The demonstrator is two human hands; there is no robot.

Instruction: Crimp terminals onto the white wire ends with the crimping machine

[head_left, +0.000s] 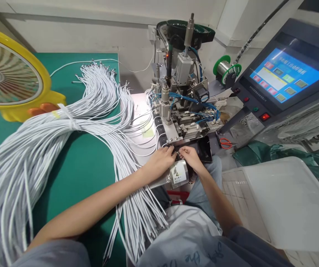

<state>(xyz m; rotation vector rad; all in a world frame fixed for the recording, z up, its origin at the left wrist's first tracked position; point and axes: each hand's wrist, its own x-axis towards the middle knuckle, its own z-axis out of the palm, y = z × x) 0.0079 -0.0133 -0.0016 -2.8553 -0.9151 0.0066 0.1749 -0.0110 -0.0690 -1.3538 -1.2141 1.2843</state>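
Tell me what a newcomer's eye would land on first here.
Probably the thick mass of white cables draped across the green tabletop at left, with a yellow-framed fan at upper left. Next, the lit blue touchscreen at upper right and the metal machine near the centre. At the machine's front edge, the left grip and right grip sit close together, around something too small to name.
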